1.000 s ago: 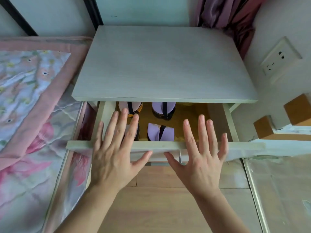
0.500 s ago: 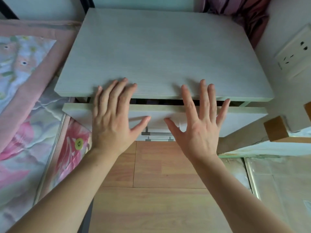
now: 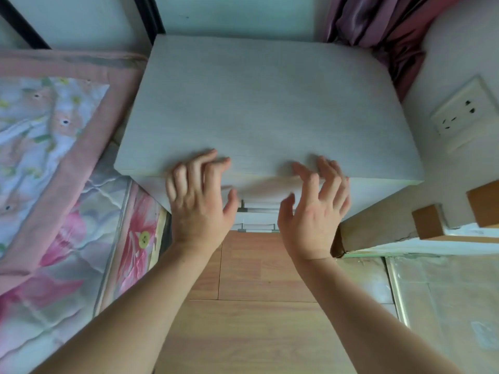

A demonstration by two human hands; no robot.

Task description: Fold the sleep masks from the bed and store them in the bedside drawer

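The pale grey bedside cabinet (image 3: 264,109) fills the middle of the head view. Its top drawer (image 3: 259,188) is pushed flush under the cabinet top, so the sleep masks inside are hidden. My left hand (image 3: 198,201) hovers in front of the drawer face at its left, fingers spread and slightly curled, holding nothing. My right hand (image 3: 313,209) is at the drawer's right half, also with loose, parted fingers and nothing in it. Between the hands shows the drawer's metal handle (image 3: 258,209), with a second handle (image 3: 256,228) just below.
The bed with a floral quilt (image 3: 54,168) lies along the left. Wooden floor (image 3: 251,306) is below. A wall socket (image 3: 464,114) and wooden blocks (image 3: 429,221) are on the right, dark pink curtains (image 3: 388,25) behind the cabinet.
The drawer went from open, with folded purple masks showing, to pushed fully in. Both hands then came off its front and their fingers curled.
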